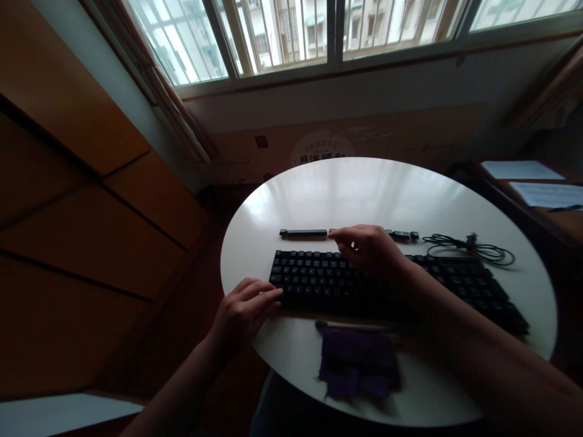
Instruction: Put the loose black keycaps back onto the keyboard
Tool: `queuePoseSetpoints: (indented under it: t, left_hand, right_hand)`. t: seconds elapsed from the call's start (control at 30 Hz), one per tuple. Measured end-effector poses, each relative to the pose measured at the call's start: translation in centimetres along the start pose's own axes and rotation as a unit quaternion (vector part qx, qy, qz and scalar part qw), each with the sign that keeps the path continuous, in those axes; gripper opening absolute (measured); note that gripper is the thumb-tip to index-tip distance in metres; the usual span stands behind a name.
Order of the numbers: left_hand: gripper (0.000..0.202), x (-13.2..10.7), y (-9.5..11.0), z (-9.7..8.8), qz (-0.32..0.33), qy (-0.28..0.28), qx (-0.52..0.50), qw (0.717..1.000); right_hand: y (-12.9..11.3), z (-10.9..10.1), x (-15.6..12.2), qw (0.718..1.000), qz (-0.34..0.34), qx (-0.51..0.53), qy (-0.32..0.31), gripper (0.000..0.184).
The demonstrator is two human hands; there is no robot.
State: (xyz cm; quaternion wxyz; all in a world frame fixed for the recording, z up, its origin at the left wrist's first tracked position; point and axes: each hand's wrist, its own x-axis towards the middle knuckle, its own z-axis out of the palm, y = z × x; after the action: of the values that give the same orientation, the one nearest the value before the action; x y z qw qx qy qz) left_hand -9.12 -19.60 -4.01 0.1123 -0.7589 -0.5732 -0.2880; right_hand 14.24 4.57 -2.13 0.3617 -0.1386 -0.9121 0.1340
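Observation:
A black keyboard (314,273) lies across the white round table; the keys along its near left edge look dark and hard to make out. My left hand (246,306) rests at its near left corner, fingers stretched out and touching the edge. Beyond the keyboard is a row of loose keycaps, among them a long space bar (307,233) and a small keycap (283,233). My right hand (368,249) reaches over the keyboard, thumb and forefinger pinched on a small keycap (332,230) beside the space bar. More loose keycaps (401,234) lie to its right.
A coiled black cable (473,246) lies at the table's right. Near me are a purple cloth (357,364) and a thin brush (322,325), partly in shadow. Papers (546,194) lie on a side desk. Wooden cabinets (68,243) stand left, a window beyond.

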Motion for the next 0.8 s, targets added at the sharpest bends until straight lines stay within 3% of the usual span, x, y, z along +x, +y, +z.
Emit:
queuePoseSetpoints:
  t: [0.23, 0.5, 0.7, 0.8]
  left_hand:
    - [0.024, -0.37, -0.11, 0.73, -0.013, 0.02, -0.003, 1.0]
    - [0.023, -0.14, -0.45, 0.6, 0.019, 0.031, 0.004, 0.999]
    - [0.028, 0.16, -0.49, -0.21, 0.07, 0.004, 0.02, 0.997]
    - [0.026, 0.13, -0.54, -0.11, 0.059, 0.002, 0.008, 0.998]
  right_hand:
    - [-0.01, -0.08, 0.01, 1.0, 0.013, -0.006, -0.007, 0.028]
    - [0.03, -0.13, 0.03, 1.0, 0.006, 0.0, -0.013, 0.027]
    - [-0.19, -0.22, 0.1, 1.0, 0.005, 0.008, -0.002, 0.028]
    - [-0.18, -0.22, 0.08, 1.0, 0.006, 0.008, 0.001, 0.028]
